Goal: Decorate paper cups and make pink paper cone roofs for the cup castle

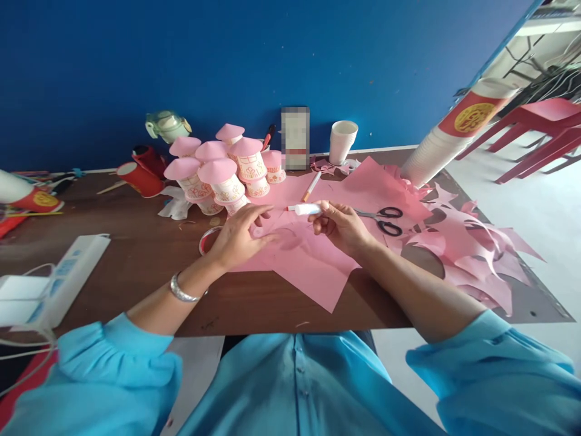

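My right hand (pixel 341 225) is closed around a white glue stick (pixel 308 209), its rounded end pointing left over the pink paper (pixel 318 278). To the left, my left hand (pixel 242 236) hovers with thumb and fingers apart, facing the glue stick. A small pale pink round piece (pixel 258 232) shows between those fingers; I cannot tell whether it is touched. Black-handled scissors (pixel 389 221) lie just beyond my right hand. A white and orange marker (pixel 311 186) rests on the paper behind the glue stick. Partly hidden by my left wrist is a roll of tape (pixel 207 241).
Paper-cup towers with pink cone roofs (pixel 218 171) stand at the back left. Behind are a phone (pixel 295 139) and white cups (pixel 342 142). Pink paper scraps (pixel 472 242) and a tall cup stack (pixel 436 148) occupy the right. A power strip (pixel 75 278) lies left.
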A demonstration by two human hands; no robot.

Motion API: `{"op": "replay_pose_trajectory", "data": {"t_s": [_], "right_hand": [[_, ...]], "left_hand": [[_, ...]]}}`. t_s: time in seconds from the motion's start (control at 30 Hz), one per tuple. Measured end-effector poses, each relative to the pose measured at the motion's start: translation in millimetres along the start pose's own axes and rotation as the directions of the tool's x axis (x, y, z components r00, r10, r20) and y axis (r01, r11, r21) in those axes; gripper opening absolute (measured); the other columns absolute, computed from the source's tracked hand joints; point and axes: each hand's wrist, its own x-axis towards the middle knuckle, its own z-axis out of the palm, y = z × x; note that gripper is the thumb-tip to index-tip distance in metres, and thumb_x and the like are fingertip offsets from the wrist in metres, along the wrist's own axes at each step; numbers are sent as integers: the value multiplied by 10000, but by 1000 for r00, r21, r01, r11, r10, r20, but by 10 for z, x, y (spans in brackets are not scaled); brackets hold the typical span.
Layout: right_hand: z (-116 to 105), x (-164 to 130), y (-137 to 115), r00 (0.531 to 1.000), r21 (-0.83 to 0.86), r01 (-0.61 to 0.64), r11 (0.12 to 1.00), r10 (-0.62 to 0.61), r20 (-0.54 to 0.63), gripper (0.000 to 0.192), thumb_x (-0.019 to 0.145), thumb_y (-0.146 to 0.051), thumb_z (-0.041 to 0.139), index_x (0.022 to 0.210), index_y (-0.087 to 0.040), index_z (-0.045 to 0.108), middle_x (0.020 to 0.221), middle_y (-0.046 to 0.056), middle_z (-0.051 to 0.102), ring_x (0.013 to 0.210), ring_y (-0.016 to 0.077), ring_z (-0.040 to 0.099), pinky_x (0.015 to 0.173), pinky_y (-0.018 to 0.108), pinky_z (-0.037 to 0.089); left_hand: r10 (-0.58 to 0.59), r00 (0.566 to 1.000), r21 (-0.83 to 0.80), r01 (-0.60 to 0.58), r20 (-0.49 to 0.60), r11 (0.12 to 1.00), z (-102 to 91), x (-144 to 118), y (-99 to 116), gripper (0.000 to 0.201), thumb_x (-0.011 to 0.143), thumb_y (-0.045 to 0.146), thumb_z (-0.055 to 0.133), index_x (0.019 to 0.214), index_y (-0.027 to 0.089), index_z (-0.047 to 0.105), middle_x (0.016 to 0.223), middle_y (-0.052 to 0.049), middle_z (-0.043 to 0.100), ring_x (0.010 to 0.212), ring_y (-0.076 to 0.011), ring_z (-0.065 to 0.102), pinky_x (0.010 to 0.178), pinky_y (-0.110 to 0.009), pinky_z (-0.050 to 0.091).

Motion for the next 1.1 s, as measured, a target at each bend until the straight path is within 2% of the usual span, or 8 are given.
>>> {"op": "replay_pose_trajectory", "data": {"t_s": [0.1,0.17,0.27,0.5,0.6,0.77,0.97,1.1], "right_hand": [[76,-41,23,999,-18,-17,1000,18,40,499,734,-633,898,757,-184,681,610,-42,612,489,70,487,478,222,406],[117,-66,25,998,-7,-31,1000,31,48,503,723,-621,911,719,-185,660,583,-65,541,482,58,411,467,221,354],[137,-84,7,998,18,-37,999,36,51,481,730,-600,911,706,-184,671,589,-69,511,500,59,359,478,229,346],[75,-53,15,999,14,4,1000,-5,41,366,665,-389,983,972,-265,827,848,-22,744,770,124,663,795,302,592],[53,-42,26,999,6,4,1000,-5,32,391,653,-404,995,975,-260,825,890,-14,774,789,134,699,827,320,618],[39,-47,4,991,-32,-67,997,70,110,382,753,-527,930,817,-181,784,749,18,746,608,115,660,645,278,598],[62,-52,-1,999,-48,-10,999,12,31,322,658,-325,1009,876,-236,789,897,-7,781,825,139,731,840,307,624],[65,-62,-2,991,-12,-69,998,70,118,357,744,-473,951,936,-215,796,878,12,775,767,137,721,800,314,634]], "left_hand": [[43,997,-191,-54,-58,980,83,195,247,585,873,365,858,1393,211,638,1042,-59,749,784,-128,639,670,-247,537],[75,995,-290,-89,-60,953,153,289,360,385,924,323,806,1288,232,723,987,-41,752,764,-117,623,656,-241,518],[2,991,-416,-57,-132,908,263,321,413,207,963,319,756,1149,234,787,937,-34,771,738,-118,631,627,-247,504],[-210,966,-582,86,-149,808,425,170,293,295,952,438,759,1167,239,797,1065,-67,797,908,-184,729,746,-315,588],[-234,964,-606,113,-125,787,419,146,245,315,942,441,771,1185,241,799,1078,-72,796,923,-194,731,761,-325,588],[-173,969,-553,49,-174,831,363,147,248,279,907,408,818,1119,227,824,876,-36,766,720,-132,621,617,-272,485],[-169,971,-552,48,-171,832,340,150,288,265,903,404,821,1098,225,816,945,-52,794,757,-143,643,638,-287,503],[-159,969,-539,33,-188,842,336,151,283,266,904,418,819,1082,219,822,862,-38,763,719,-136,607,615,-282,474]]}}
